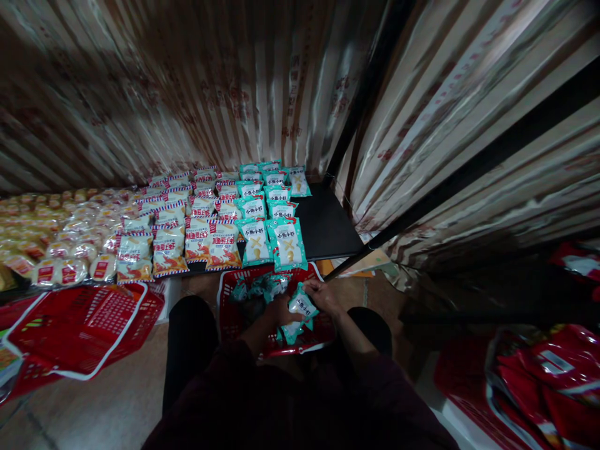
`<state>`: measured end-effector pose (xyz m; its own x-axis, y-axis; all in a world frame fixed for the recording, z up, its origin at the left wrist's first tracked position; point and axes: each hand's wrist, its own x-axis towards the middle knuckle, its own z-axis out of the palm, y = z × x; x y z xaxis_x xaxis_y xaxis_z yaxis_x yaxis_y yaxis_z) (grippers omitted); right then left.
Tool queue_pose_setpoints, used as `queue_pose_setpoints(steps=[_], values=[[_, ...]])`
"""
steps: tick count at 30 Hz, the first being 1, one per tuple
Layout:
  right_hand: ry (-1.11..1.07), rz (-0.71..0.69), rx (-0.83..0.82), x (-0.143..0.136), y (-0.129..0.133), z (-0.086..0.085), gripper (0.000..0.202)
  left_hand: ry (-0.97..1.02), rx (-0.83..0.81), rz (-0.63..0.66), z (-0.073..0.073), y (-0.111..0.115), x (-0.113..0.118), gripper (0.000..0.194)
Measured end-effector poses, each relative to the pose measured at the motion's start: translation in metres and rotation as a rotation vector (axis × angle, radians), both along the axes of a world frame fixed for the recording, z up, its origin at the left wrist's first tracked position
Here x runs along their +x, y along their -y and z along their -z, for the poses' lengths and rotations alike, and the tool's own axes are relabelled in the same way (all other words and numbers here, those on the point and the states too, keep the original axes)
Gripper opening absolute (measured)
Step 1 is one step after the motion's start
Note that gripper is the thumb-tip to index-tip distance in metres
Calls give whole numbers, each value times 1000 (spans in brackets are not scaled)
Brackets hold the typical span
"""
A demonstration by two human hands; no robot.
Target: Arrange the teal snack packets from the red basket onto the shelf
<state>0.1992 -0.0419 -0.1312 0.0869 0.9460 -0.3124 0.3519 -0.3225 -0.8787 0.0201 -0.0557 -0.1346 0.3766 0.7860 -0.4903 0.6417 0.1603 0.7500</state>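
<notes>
A red basket (323,337) stands between my knees, with several teal-and-white snack bags (276,284) inside. Over its middle, my left hand (280,310) grips the lower left side of one teal snack bag (302,305). My right hand (321,295) has its fingers closed at the upper right edge of that same bag. Just beyond the basket, rows of matching teal bags (287,244) lie on a black shelf (323,225), printed side up.
Orange-and-white snack bags (169,247) and round wrapped snacks (70,269) cover the shelf's left part. Another red basket (79,325) sits at the left. Black poles (422,194) cross at the right, near red packages (553,375). Striped curtains (187,81) hang behind.
</notes>
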Motion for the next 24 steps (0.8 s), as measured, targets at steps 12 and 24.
queue_pose_setpoints(steps=[12,24], values=[[49,123,37,-8,-3,9,30,293,-266,-234,0,-2,-19,48],[-365,239,-229,-28,26,12,33,404,-348,-499,-4,6,-14,46]])
